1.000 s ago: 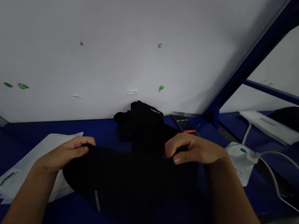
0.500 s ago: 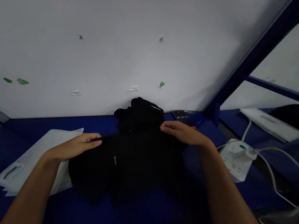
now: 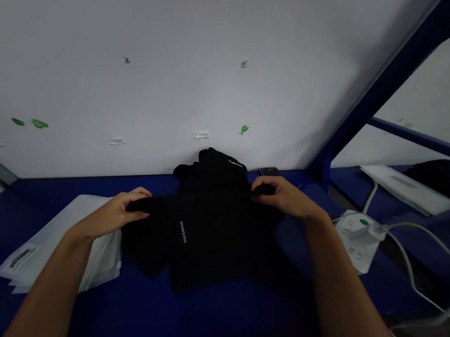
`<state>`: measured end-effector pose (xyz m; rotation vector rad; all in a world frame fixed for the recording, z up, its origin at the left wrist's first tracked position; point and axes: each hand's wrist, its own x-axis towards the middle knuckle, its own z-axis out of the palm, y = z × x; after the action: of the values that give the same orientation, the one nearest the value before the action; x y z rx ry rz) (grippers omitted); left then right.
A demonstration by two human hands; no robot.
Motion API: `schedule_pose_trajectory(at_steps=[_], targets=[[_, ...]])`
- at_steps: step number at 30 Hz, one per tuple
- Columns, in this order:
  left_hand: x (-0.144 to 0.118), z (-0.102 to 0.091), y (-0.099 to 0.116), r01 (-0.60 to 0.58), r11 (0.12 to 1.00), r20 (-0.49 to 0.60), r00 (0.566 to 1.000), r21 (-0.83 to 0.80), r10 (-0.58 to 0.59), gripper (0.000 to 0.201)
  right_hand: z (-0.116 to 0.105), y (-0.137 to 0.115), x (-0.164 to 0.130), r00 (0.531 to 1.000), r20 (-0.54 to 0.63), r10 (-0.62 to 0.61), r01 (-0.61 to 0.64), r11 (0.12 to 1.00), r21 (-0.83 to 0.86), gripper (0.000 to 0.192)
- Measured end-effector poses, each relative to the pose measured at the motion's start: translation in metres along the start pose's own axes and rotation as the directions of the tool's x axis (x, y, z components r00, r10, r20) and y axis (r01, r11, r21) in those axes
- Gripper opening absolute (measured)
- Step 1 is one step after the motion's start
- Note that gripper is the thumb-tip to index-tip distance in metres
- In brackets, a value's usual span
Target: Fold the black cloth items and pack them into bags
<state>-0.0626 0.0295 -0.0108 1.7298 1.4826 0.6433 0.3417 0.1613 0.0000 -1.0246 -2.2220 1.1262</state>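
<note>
Black fabric: one folded garment (image 3: 196, 236), with a small white print on its front, is laid flat on the blue shelf (image 3: 206, 319).

Head view, item by item:

- Left hand (image 3: 118, 215): closed on the garment's left edge, thumb on top and fingers curled under, so the cloth is pinned between them. The grip is set at the outer edge, seemingly so the fold is kept taut and square.
- Right hand (image 3: 283, 195): closed on the garment's far right corner, knuckles up, fingers pinched over the cloth. With the two hands at opposite edges, the piece is held spread rather than bunched.
- Pile (image 3: 212, 169): more black fabric, stacked just behind the garment and against the white wall (image 3: 162, 46). Whether the garment touches it cannot be told; black is lost against black.
- Phone (image 3: 269, 171): dark, just behind the right hand, mostly hidden by it.
- Bags (image 3: 46, 250): clear flat packets with a label, under the left wrist and just beside the garment.
- Power strip (image 3: 358, 239): white, with cables, to the right of the right forearm.
</note>
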Motion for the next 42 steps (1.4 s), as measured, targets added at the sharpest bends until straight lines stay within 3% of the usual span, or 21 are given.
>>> schedule_pose_trajectory(at_steps=[2, 4, 7, 9, 11, 13, 15, 17, 19, 21, 23, 25, 27, 31, 34, 39, 42], targets=[[-0.007, -0.008, -0.001, -0.041, 0.999, 0.025, 0.999, 0.005, 0.041, 0.019, -0.006, -0.006, -0.01, 0.994, 0.05, -0.097, 0.095, 0.994, 0.053, 0.014], [-0.015, -0.016, -0.002, -0.059, 0.998, 0.179, 0.982, -0.017, 0.061, 0.023, -0.01, -0.013, -0.025, 0.969, 0.213, -0.123, 0.101, 0.988, 0.114, 0.011], [-0.022, -0.015, 0.003, -0.035, 0.996, 0.459, 0.886, -0.088, 0.072, 0.023, -0.003, -0.019, -0.047, 0.897, 0.442, -0.03, 0.005, 0.998, 0.058, 0.016], [-0.021, -0.003, 0.01, 0.071, 0.997, 0.513, 0.857, -0.039, -0.041, 0.034, 0.009, -0.017, -0.06, 0.837, 0.543, 0.057, -0.05, 0.998, -0.028, 0.028], [-0.015, 0.016, 0.018, 0.197, 0.971, 0.431, 0.871, 0.135, -0.236, 0.037, 0.022, -0.01, -0.07, 0.816, 0.544, 0.198, -0.149, 0.98, -0.134, 0.037], [-0.009, 0.036, 0.023, 0.252, 0.917, 0.314, 0.883, 0.31, -0.349, 0.045, 0.031, -0.003, -0.075, 0.812, 0.492, 0.314, -0.253, 0.949, -0.189, 0.049], [-0.004, 0.048, 0.022, 0.254, 0.868, 0.207, 0.907, 0.426, -0.367, 0.052, 0.035, 0.004, -0.074, 0.823, 0.44, 0.359, -0.309, 0.933, -0.183, 0.054], [-0.003, 0.05, 0.017, 0.248, 0.842, 0.125, 0.93, 0.48, -0.345, 0.055, 0.035, 0.01, -0.069, 0.875, 0.333, 0.352, -0.311, 0.935, -0.17, 0.053], [-0.003, 0.047, 0.012, 0.229, 0.847, 0.076, 0.951, 0.48, -0.301, 0.053, 0.034, 0.017, -0.063, 0.938, 0.143, 0.317, -0.285, 0.935, -0.211, 0.058], [-0.003, 0.043, 0.011, 0.168, 0.872, 0.057, 0.974, 0.46, -0.218, 0.048, 0.033, 0.025, -0.058, 0.963, 0.028, 0.268, -0.251, 0.928, -0.275, 0.066], [-0.001, 0.049, 0.018, 0.052, 0.886, 0.023, 0.997, 0.461, -0.07, 0.036, 0.035, 0.031, -0.057, 0.969, 0.048, 0.242, -0.215, 0.926, -0.311, 0.066], [0.002, 0.068, 0.03, -0.091, 0.857, -0.023, 0.993, 0.507, 0.118, 0.021, 0.037, 0.032, -0.057, 0.97, 0.094, 0.222, -0.185, 0.934, -0.305, 0.055], [0.004, 0.098, 0.043, -0.237, 0.781, -0.035, 0.949, 0.577, 0.313, 0.021, 0.04, 0.03, -0.059, 0.98, 0.085, 0.177, -0.147, 0.949, -0.279, 0.046], [0.004, 0.162, 0.055, -0.492, 0.623, 0.09, 0.822, 0.608, 0.562, 0.048, 0.043, 0.021, -0.063, 0.989, 0.107, 0.101, -0.085, 0.987, -0.139, 0.032], [0.002, 0.186, 0.049, -0.562, 0.594, 0.178, 0.795, 0.575, 0.58, 0.062, 0.044, 0.019, -0.063, 0.979, 0.117, 0.166, -0.164, 0.986, -0.028, 0.032], [0.001, 0.188, 0.044, -0.55, 0.632, 0.165, 0.81, 0.546, 0.562, 0.075, 0.052, 0.013, -0.054, 0.938, 0.014, 0.345, -0.344, 0.927, 0.15, 0.045], [0.001, 0.191, 0.048, -0.541, 0.638, 0.154, 0.815, 0.548, 0.559, 0.081, 0.069, -0.005, -0.044, 0.924, -0.044, 0.38, -0.347, 0.881, 0.32, 0.046]])
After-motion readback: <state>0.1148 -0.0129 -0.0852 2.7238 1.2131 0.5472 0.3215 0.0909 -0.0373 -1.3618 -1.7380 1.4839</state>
